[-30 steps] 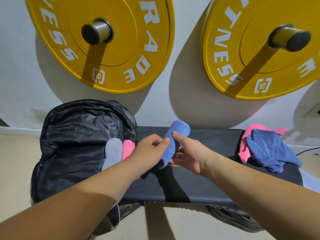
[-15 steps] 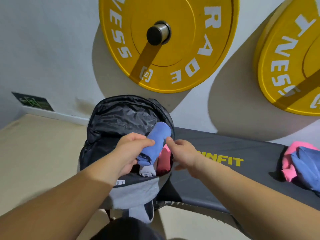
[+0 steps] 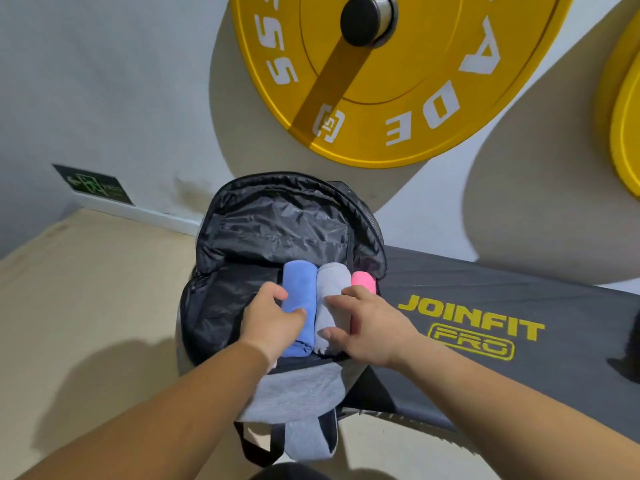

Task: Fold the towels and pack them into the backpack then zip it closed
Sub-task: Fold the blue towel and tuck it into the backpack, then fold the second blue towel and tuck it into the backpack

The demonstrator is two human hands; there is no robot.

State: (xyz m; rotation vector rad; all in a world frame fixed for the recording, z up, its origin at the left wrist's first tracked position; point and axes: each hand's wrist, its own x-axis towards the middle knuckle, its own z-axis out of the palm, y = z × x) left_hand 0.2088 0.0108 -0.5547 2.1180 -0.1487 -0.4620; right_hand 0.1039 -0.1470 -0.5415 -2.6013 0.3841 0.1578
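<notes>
Three towels (image 3: 363,280) are in the backpack (image 3: 221,306) (zip not done). Left hand (image 3: 273,318) fingers grip the blue towel (image 3: 299,285), right hand (image 3: 370,327) fingers the grey towel (image 3: 332,282).

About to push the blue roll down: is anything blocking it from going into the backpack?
Nothing visible does. The left hand grips the blue roll, already in the open backpack beside the grey roll, which the right hand holds; the lid is folded back.

Yellow weight plate (image 3: 381,81) on wall; black bench (image 3: 502,306); green sign (image 3: 93,184).
</notes>
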